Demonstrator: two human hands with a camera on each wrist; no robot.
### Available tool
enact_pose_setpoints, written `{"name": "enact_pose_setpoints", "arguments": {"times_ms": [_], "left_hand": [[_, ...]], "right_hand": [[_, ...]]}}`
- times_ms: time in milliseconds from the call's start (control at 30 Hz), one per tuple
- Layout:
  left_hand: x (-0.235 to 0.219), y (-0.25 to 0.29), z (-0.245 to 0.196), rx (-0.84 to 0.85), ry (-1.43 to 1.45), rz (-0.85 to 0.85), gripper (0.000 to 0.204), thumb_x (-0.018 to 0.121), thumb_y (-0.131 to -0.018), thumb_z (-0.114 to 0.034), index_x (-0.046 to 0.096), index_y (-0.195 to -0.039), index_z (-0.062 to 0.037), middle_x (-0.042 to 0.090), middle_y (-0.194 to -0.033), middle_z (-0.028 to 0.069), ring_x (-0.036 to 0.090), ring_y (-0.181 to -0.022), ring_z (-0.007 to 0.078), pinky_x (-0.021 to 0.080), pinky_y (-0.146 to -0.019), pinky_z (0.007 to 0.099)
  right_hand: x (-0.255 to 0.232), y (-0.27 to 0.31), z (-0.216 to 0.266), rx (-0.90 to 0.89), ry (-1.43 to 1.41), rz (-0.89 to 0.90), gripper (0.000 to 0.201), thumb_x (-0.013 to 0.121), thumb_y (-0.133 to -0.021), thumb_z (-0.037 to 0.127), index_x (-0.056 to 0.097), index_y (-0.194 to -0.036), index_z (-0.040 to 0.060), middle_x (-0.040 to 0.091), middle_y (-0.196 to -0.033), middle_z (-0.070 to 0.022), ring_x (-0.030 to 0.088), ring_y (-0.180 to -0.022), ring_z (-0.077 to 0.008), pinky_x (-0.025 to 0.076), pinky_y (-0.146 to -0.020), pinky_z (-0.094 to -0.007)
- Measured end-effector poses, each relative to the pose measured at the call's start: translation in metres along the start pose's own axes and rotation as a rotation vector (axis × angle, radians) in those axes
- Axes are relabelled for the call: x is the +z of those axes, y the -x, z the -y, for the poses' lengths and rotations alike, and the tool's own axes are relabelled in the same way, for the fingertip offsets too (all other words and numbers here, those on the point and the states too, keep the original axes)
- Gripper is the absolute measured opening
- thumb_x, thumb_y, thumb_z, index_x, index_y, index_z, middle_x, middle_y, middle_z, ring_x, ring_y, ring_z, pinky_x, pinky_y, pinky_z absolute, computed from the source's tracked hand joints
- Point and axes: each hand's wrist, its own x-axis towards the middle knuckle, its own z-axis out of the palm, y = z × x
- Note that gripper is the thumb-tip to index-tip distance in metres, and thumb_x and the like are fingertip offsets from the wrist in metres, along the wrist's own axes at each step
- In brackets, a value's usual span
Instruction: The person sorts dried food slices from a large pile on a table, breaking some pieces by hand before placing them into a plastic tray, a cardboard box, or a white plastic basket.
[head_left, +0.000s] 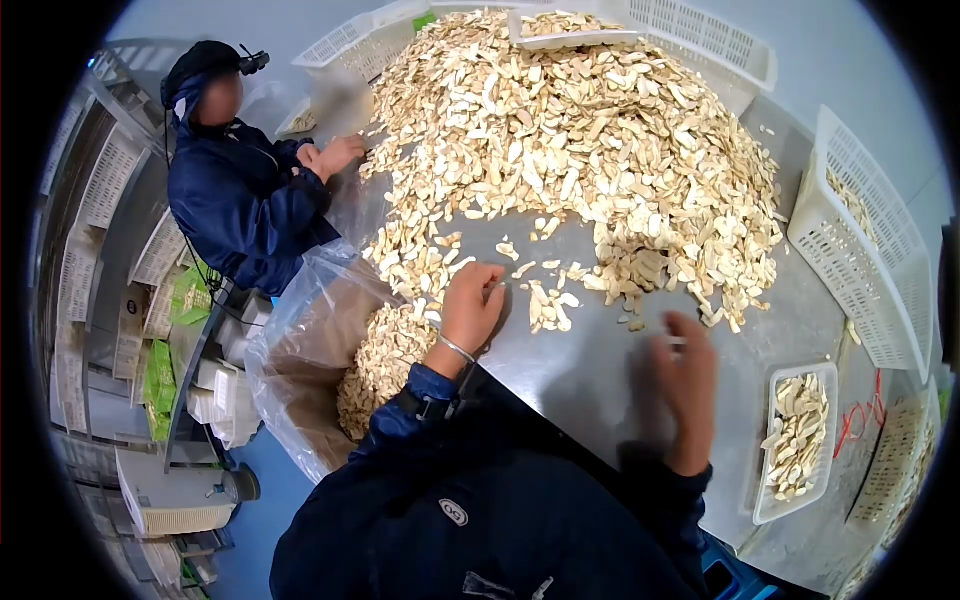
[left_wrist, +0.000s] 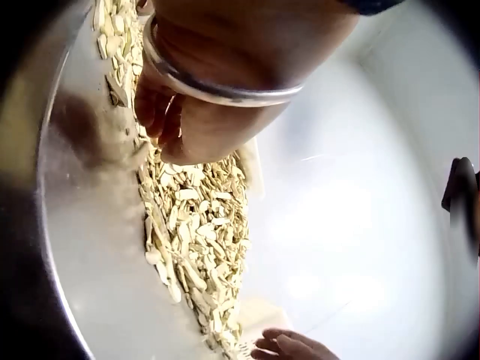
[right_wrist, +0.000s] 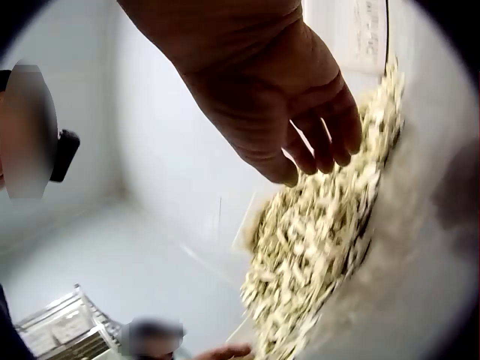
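Note:
A big heap of pale, dried-looking slices [head_left: 560, 130] covers the far part of the metal table [head_left: 540, 370]. My left hand [head_left: 472, 310] is low over the table's near edge, beside loose slices. In the left wrist view its fingers [left_wrist: 154, 112] bend down toward the slices; I cannot tell whether they pinch one. My right hand [head_left: 688, 380], blurred, is above bare metal nearer me than the heap. Its fingers [right_wrist: 319, 142] are relaxed and spread a little, with nothing between them. A clear plastic bag [head_left: 290, 350] below my left hand contains more slices.
A small white tray [head_left: 800, 515] with slices stands at right, near a tall white basket [head_left: 880, 270]. Other baskets [head_left: 700, 40] line the back. Across the bag, another person [head_left: 245, 190] works at the heap's left. Shelves [head_left: 100, 200] stand behind them.

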Motion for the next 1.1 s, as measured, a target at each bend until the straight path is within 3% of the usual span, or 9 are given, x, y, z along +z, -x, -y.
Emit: {"name": "enact_pose_setpoints", "arguments": {"times_ms": [33,100,267,400,600,700,833,1000,1100], "left_hand": [[0.001,0.002,-0.001,0.03,-0.018,-0.008,0.024,0.067,-0.082,-0.004,0.067,-0.106,-0.0032,0.065,-0.095,0.0153,0.062,-0.1,0.0354,0.049,-0.091,0.0411],[0.008,0.004,-0.007,0.199,-0.001,-0.009,0.024,0.068,-0.081,-0.004,0.067,-0.105,-0.0032,0.067,-0.102,0.0152,0.063,-0.099,0.0346,0.05,-0.089,0.0411],[0.021,0.012,-0.03,0.324,0.073,0.114,0.025,0.068,-0.081,-0.005,0.066,-0.106,-0.0039,0.067,-0.108,0.0142,0.06,-0.104,0.0352,0.049,-0.093,0.0416],[0.027,0.013,-0.016,0.233,0.165,0.053,0.02,0.068,-0.082,-0.004,0.066,-0.102,-0.003,0.067,-0.1,0.0138,0.063,-0.093,0.0346,0.052,-0.084,0.0409],[0.024,0.017,-0.005,-0.003,0.198,-0.06,0.012,0.069,-0.087,-0.005,0.069,-0.099,-0.0036,0.067,-0.086,0.0106,0.063,-0.065,0.0251,0.049,-0.059,0.0302],[0.023,0.013,-0.015,-0.007,0.177,0.019,0.013,0.069,-0.087,-0.007,0.068,-0.1,-0.0035,0.064,-0.082,0.0094,0.062,-0.067,0.0255,0.05,-0.061,0.0323],[0.031,-0.001,-0.028,0.117,0.027,0.098,0.017,0.067,-0.082,-0.009,0.066,-0.099,-0.0073,0.063,-0.091,0.0135,0.064,-0.088,0.0354,0.053,-0.074,0.0459],[0.036,-0.021,-0.028,0.087,-0.143,0.257,0.02,0.066,-0.081,-0.007,0.066,-0.1,-0.009,0.064,-0.094,0.0147,0.064,-0.09,0.0382,0.054,-0.079,0.047],[0.034,-0.026,-0.027,0.114,-0.134,0.288,0.023,0.066,-0.08,-0.007,0.066,-0.103,-0.0088,0.064,-0.097,0.0161,0.063,-0.092,0.0393,0.053,-0.081,0.0488]], "right_hand": [[0.018,-0.003,0.018,-0.061,-0.031,0.094,0.034,0.068,-0.088,0.017,0.065,-0.117,0.0006,0.069,-0.113,-0.0202,0.068,-0.102,-0.034,0.055,-0.084,-0.0404],[0.06,-0.006,0.029,-0.099,-0.04,0.217,0.035,0.071,-0.083,0.016,0.065,-0.115,0.0008,0.067,-0.111,-0.0205,0.063,-0.104,-0.0389,0.052,-0.088,-0.0454],[0.11,-0.009,0.052,-0.15,0.099,0.17,0.026,0.074,-0.082,0.018,0.065,-0.102,0.0052,0.066,-0.101,-0.0154,0.063,-0.097,-0.0362,0.053,-0.081,-0.0458],[0.116,-0.009,0.046,-0.129,0.091,0.166,0.024,0.075,-0.08,0.016,0.063,-0.099,0.0066,0.064,-0.099,-0.0151,0.062,-0.097,-0.0366,0.052,-0.08,-0.0464],[0.113,-0.009,0.046,-0.106,0.045,0.165,0.026,0.074,-0.079,0.013,0.062,-0.1,0.0048,0.064,-0.099,-0.0166,0.062,-0.098,-0.0378,0.052,-0.08,-0.0472],[0.113,-0.007,0.042,-0.104,0.057,0.184,0.025,0.075,-0.079,0.013,0.062,-0.1,0.0045,0.064,-0.099,-0.0171,0.062,-0.098,-0.038,0.052,-0.079,-0.0471],[0.108,-0.003,0.042,-0.059,0.079,0.227,0.024,0.075,-0.079,0.013,0.063,-0.099,0.0045,0.064,-0.098,-0.0169,0.063,-0.094,-0.0378,0.052,-0.078,-0.0467],[0.095,0.006,0.037,-0.016,0.038,0.196,0.02,0.075,-0.079,0.011,0.065,-0.095,0.0034,0.064,-0.091,-0.0159,0.064,-0.081,-0.0358,0.052,-0.073,-0.0449],[0.088,0.007,0.03,0.059,-0.172,0.222,0.016,0.073,-0.081,0.009,0.069,-0.094,0.0016,0.065,-0.086,-0.0141,0.066,-0.075,-0.0284,0.053,-0.07,-0.0385]]}}
